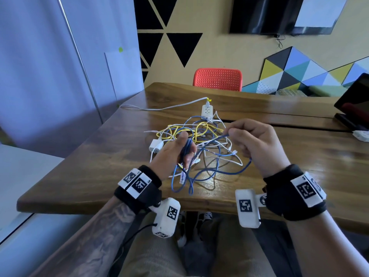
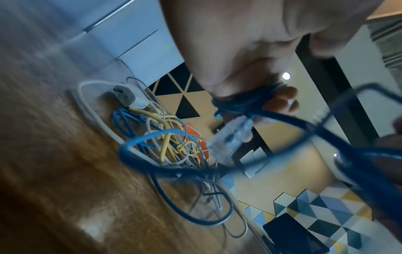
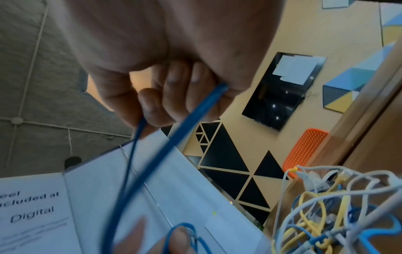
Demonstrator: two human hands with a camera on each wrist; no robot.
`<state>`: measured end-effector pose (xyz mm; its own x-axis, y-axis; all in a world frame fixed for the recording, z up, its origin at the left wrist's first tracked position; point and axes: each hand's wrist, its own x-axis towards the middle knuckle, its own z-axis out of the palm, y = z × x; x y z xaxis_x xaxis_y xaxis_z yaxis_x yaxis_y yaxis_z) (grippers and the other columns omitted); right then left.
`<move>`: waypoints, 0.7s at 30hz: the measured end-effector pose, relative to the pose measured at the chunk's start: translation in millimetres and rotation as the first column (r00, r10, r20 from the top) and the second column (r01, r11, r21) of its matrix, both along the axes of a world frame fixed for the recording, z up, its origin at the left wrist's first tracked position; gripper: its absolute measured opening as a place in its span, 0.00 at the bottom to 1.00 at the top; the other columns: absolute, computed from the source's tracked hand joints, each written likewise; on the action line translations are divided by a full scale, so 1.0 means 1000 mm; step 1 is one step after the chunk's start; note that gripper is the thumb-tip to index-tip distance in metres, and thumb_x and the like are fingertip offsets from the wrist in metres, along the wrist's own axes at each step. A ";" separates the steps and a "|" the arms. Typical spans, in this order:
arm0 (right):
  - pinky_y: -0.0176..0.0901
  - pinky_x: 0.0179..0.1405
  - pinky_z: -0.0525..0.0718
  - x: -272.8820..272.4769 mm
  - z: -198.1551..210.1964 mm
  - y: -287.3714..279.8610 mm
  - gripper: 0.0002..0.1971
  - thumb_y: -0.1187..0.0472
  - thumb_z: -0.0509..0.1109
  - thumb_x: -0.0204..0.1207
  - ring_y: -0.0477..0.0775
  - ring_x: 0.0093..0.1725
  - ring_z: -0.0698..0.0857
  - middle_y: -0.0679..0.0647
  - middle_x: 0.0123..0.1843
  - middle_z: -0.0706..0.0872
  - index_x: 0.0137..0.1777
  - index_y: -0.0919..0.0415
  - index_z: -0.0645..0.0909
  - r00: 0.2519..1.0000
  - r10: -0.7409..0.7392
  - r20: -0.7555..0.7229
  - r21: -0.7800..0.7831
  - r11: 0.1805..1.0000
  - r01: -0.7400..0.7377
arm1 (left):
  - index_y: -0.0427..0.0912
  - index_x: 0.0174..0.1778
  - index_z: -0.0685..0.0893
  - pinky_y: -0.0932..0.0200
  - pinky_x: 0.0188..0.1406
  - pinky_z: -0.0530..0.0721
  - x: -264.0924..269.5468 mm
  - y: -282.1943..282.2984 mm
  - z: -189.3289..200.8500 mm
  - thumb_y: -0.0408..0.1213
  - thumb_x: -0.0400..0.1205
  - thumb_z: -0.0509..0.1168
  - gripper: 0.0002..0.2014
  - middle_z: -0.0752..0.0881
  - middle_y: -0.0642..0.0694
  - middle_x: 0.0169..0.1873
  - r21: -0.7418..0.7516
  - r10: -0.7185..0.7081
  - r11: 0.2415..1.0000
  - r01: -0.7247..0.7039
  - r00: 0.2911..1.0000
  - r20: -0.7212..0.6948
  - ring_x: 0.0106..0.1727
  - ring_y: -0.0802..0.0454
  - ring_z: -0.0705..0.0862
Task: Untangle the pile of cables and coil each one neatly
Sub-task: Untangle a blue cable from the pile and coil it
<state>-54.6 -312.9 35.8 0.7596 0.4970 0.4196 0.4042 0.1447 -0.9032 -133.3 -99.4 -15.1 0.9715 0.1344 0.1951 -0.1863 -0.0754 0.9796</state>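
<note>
A: Head view first. What has the left hand [image 1: 175, 151] got?

B: Fingers curled round a small bundle of loops of the blue cable [image 1: 207, 172], held above the table [image 1: 89, 156]. More loops hang below the fist, and a clear plug [image 1: 182, 178] dangles among them.

A: And the right hand [image 1: 253, 140]?

B: Raised beside it, thumb and forefinger pinching the same blue cable; the other fingers are curled in, and the cable drops out from under the palm. Behind both hands the pile [image 1: 199, 130] lies on the table: yellow, white and blue cables still tangled, a white charger [image 1: 156, 145] at its left edge, a power strip [image 1: 207, 111] at its far side. A red chair [image 1: 217, 79] stands past the table.

A: Left wrist view?

B: Blurred, but the left hand [image 2: 228, 51] grips several blue cable [image 2: 239, 103] turns, and the clear plug [image 2: 228, 137] hangs just under the fingers. The pile [image 2: 165, 141] sits beyond on the table [image 2: 65, 171], with the charger [image 2: 128, 96] beside it.

A: Right wrist view?

B: The right hand [image 3: 174, 68] nips the blue cable [image 3: 156, 154] at the fingertips; one strand leaves there, another from the heel of the palm. The pile [image 3: 326, 214] is at lower right, the chair [image 3: 304, 151] above it.
</note>
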 end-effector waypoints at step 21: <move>0.50 0.36 0.79 -0.030 -0.032 0.027 0.19 0.44 0.81 0.69 0.48 0.34 0.77 0.45 0.36 0.78 0.36 0.51 0.74 0.881 -0.026 0.473 -0.415 0.875 0.249 | 0.39 0.41 0.79 0.62 0.28 0.68 -0.005 0.000 0.040 0.37 0.90 0.55 0.14 0.66 0.54 0.22 -0.392 0.210 0.913 -0.110 0.953 0.221 0.23 0.57 0.62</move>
<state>-85.1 -286.0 3.9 0.6232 0.6179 0.4795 0.7563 -0.3198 -0.5708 -138.4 -99.7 24.9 0.8552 0.3947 0.3359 -0.4471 0.2342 0.8633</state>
